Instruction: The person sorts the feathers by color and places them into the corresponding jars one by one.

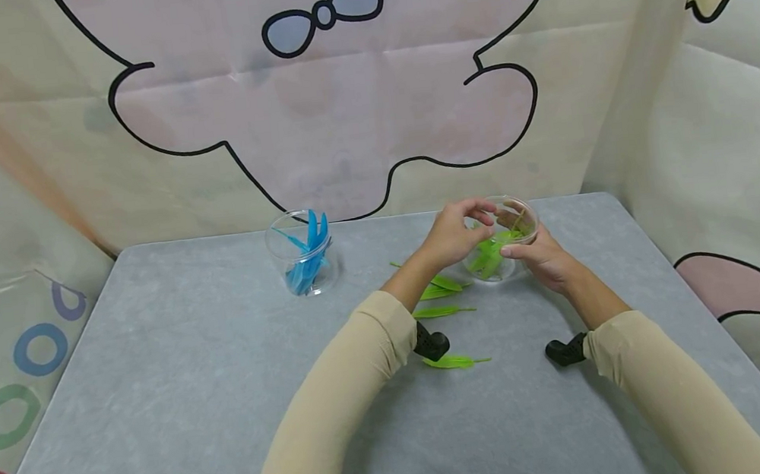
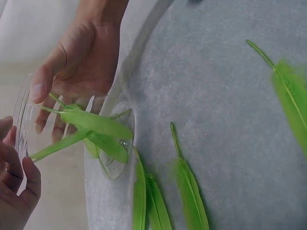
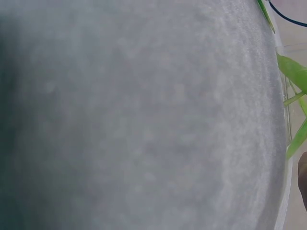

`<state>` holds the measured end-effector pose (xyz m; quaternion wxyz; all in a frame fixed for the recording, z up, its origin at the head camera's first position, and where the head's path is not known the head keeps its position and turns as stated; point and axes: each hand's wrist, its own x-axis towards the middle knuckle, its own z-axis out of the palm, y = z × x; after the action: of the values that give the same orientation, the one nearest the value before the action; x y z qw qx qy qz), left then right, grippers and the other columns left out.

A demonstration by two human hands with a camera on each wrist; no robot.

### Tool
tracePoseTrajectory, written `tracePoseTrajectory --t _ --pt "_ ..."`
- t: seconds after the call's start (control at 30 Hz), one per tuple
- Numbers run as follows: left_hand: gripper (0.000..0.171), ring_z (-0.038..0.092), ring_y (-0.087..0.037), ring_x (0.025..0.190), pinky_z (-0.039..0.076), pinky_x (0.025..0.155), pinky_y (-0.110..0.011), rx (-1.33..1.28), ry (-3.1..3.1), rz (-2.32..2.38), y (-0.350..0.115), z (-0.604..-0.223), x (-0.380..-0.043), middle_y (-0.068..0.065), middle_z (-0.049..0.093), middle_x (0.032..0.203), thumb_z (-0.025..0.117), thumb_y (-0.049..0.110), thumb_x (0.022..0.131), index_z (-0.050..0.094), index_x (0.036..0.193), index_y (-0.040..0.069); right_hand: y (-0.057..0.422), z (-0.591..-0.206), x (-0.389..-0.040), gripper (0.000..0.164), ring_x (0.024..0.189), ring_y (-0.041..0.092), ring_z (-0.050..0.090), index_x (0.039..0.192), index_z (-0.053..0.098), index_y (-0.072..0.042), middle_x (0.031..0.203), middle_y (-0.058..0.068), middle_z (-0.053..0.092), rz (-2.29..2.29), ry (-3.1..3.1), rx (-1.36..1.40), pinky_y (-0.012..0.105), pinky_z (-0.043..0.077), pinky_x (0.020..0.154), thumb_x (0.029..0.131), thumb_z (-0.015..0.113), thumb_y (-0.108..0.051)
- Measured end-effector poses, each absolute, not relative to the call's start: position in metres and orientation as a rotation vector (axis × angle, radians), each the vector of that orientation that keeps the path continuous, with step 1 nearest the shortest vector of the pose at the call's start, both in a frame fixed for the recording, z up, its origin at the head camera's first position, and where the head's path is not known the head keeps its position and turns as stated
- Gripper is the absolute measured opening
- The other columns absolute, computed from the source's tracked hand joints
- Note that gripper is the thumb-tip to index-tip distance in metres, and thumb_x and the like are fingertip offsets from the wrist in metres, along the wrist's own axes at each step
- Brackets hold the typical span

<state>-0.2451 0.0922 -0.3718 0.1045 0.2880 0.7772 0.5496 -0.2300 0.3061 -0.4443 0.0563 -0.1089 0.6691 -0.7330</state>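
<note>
Just right of centre in the head view, a clear cup [image 1: 503, 273] holds green feathers [image 1: 488, 258]. A person's right hand [image 1: 548, 257] grips it from the right, fingers clamped round its side. The left hand [image 1: 458, 231] reaches over the rim from the left, fingers bent; whether they pinch a feather cannot be told, though in the left wrist view a stem ends close to them. Loose feathers [image 1: 437, 312] lie on the grey counter [image 1: 194, 377] below the cup. A second cup [image 1: 277, 256], upper left of centre, holds blue feathers [image 1: 313, 255].

For the step in hand, the right grip is best kept firm but light, since the cup looks thin. The left fingers would do well to work gently above the rim, handling feathers by their stems so the soft vanes do not crumple.
</note>
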Motion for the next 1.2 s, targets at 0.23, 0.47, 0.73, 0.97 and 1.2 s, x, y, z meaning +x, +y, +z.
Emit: tracePoseTrajectory --t 0.23,0.47,0.73,0.97,1.2 --pt "0.035 0.061 -0.030 0.111 0.048 0.077 -0.027 0.879 1.996 1.744 0.079 -0.380 -0.244 -0.012 0.066 0.123 0.066 0.012 0.097 0.062 0.131 0.010 0.308 -0.446 -0.231 0.079 0.144 0.024 0.021 0.149 0.029 -0.024 0.148 0.000 0.037 -2.238 2.020 -0.353 0.023 0.032 0.103 0.087 0.058 0.014" --pt "0.038 0.064 -0.034 0.098 0.052 0.078 -0.044 0.910 1.885 1.680 0.055 -0.395 -0.232 -0.019 0.066 0.121 0.066 0.011 0.097 0.059 0.133 0.002 0.309 -0.445 -0.233 0.080 0.146 0.029 0.015 0.151 0.027 -0.020 0.148 0.001 0.036 -2.235 2.045 -0.382 0.025 0.030 0.105 0.086 0.060 0.013" --pt "0.035 0.061 -0.044 0.079 0.046 0.063 -0.023 0.932 1.912 1.489 0.033 -0.425 -0.204 -0.020 0.071 0.109 0.069 0.003 0.092 0.063 0.125 -0.005 0.305 -0.447 -0.233 0.081 0.145 0.031 0.017 0.150 0.030 -0.017 0.143 -0.001 0.043 -2.291 2.005 -0.404 0.025 0.030 0.107 0.083 0.061 0.016" --pt "0.030 0.064 -0.018 0.071 0.050 0.064 -0.020 0.953 1.962 1.326 0.021 -0.445 -0.186 -0.011 0.072 0.100 0.070 0.002 0.091 0.066 0.121 -0.002 0.306 -0.447 -0.232 0.082 0.146 0.030 0.016 0.150 0.031 -0.018 0.143 -0.003 0.044 -2.319 1.963 -0.392 0.026 0.029 0.108 0.082 0.062 0.016" --pt "0.026 0.063 -0.006 0.072 0.050 0.067 -0.020 1.055 2.020 1.172 0.020 -0.451 -0.177 0.002 0.070 0.095 0.072 0.007 0.091 0.069 0.117 0.005 0.306 -0.447 -0.232 0.082 0.146 0.030 0.015 0.150 0.030 -0.016 0.151 0.008 0.036 -2.312 1.972 -0.368 0.027 0.028 0.109 0.082 0.061 0.017"
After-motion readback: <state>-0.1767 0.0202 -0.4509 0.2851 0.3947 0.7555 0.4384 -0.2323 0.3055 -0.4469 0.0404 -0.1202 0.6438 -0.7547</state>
